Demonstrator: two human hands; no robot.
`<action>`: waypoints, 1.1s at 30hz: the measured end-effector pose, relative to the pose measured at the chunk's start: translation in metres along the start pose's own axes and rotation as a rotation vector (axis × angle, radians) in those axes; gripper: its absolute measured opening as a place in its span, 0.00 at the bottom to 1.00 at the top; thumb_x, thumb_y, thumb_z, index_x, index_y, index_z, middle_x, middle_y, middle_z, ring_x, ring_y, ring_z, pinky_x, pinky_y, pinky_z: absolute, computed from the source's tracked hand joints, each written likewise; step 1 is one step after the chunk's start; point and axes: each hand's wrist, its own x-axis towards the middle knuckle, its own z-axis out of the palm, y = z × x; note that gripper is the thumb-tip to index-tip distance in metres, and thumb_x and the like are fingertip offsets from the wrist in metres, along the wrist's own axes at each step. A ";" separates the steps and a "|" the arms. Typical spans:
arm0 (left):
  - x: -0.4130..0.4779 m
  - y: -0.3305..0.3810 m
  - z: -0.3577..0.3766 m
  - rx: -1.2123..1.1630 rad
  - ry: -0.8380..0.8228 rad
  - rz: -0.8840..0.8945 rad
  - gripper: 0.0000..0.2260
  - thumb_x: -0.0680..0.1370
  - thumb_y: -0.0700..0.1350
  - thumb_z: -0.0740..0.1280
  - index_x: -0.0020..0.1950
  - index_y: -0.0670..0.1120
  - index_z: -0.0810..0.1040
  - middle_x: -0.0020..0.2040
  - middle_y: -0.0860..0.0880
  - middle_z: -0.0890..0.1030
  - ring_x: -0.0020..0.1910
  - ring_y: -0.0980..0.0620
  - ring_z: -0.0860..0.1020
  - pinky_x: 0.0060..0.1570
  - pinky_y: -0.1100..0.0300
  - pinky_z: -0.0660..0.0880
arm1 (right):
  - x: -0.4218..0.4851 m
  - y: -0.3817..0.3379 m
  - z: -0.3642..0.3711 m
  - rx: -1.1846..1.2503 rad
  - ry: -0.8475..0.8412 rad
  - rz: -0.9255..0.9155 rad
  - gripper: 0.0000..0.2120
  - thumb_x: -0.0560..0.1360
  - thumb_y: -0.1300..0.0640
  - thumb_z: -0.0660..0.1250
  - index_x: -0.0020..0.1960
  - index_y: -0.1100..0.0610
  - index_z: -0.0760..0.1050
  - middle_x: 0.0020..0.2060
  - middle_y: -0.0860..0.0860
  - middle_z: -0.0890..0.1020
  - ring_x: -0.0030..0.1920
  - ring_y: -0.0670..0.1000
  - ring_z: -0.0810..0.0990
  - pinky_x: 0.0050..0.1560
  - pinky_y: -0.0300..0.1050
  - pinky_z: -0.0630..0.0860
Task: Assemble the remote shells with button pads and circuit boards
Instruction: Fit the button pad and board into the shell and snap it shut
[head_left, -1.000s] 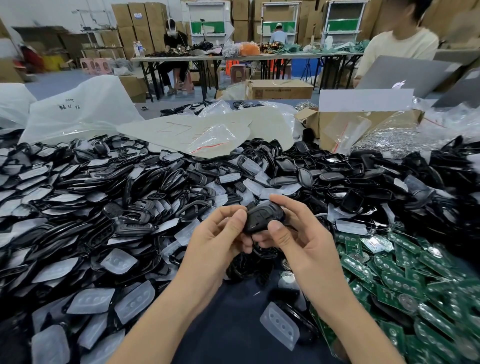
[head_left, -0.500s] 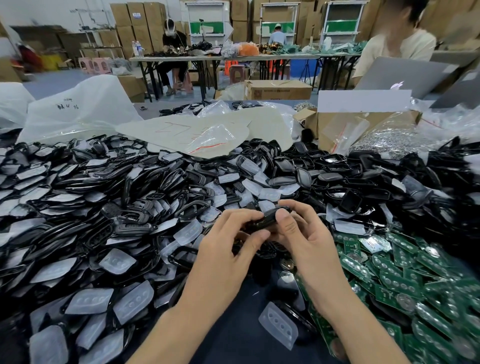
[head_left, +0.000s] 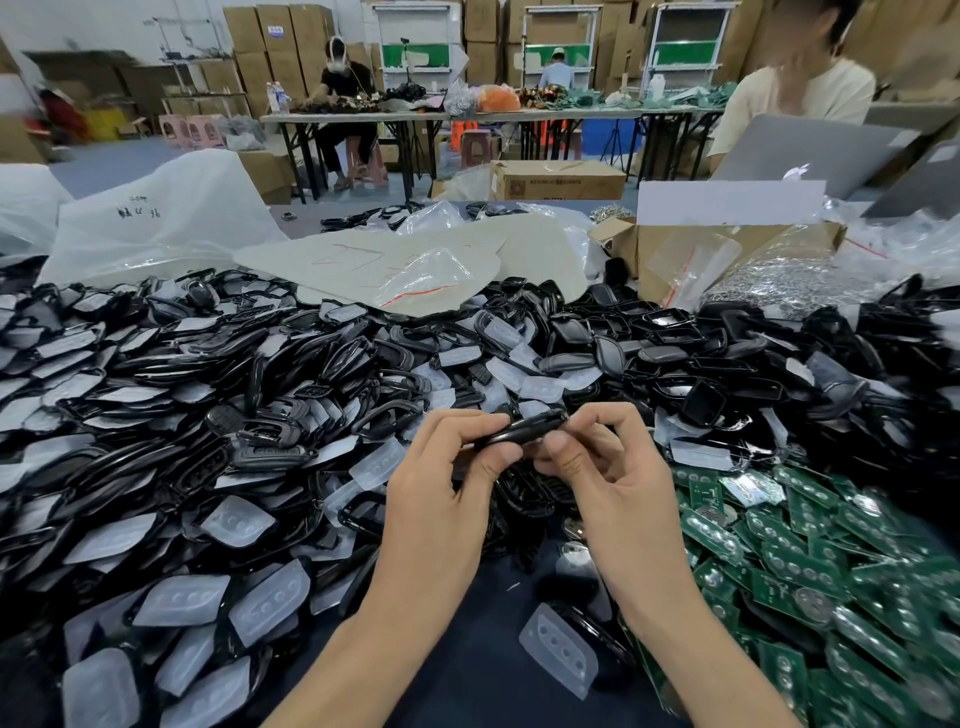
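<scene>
A black remote shell (head_left: 522, 430) is held edge-on above the dark table, between both hands. My left hand (head_left: 441, 493) pinches its left end between thumb and fingers. My right hand (head_left: 608, 478) grips its right end, thumb pressed on the near edge. A large heap of black shells (head_left: 208, 395) mixed with translucent button pads (head_left: 270, 603) fills the left and far side. Green circuit boards (head_left: 810, 566) are piled on the right. One loose button pad (head_left: 558, 649) lies on the table near my right forearm.
A cardboard box (head_left: 670, 254) with bags of small metal parts stands at the back right. White plastic bags (head_left: 156, 218) lie behind the heap. A person with an open laptop (head_left: 810, 150) sits at the far right. Other workers sit at distant tables.
The shell has been turned from face-up to edge-on, and both hands have closed in on its two ends and shifted slightly up and away.
</scene>
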 end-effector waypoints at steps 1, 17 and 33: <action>0.000 0.000 0.000 -0.006 -0.006 -0.016 0.10 0.77 0.48 0.69 0.55 0.62 0.79 0.53 0.59 0.80 0.56 0.54 0.81 0.54 0.62 0.76 | 0.000 0.000 0.000 -0.011 0.000 -0.005 0.06 0.74 0.50 0.72 0.48 0.44 0.76 0.45 0.51 0.85 0.47 0.51 0.86 0.54 0.45 0.81; 0.002 -0.002 -0.004 0.002 -0.048 -0.112 0.13 0.80 0.42 0.69 0.52 0.62 0.79 0.49 0.59 0.81 0.52 0.58 0.80 0.50 0.68 0.74 | 0.000 -0.003 -0.002 -0.070 -0.006 -0.049 0.05 0.74 0.50 0.72 0.47 0.40 0.78 0.45 0.48 0.86 0.46 0.51 0.87 0.49 0.38 0.81; 0.003 -0.004 -0.005 0.045 -0.026 -0.073 0.17 0.79 0.39 0.70 0.51 0.65 0.79 0.48 0.59 0.81 0.50 0.55 0.80 0.49 0.59 0.75 | 0.002 0.000 -0.005 -0.103 0.000 -0.044 0.06 0.74 0.52 0.73 0.46 0.41 0.79 0.43 0.48 0.86 0.44 0.49 0.86 0.50 0.37 0.80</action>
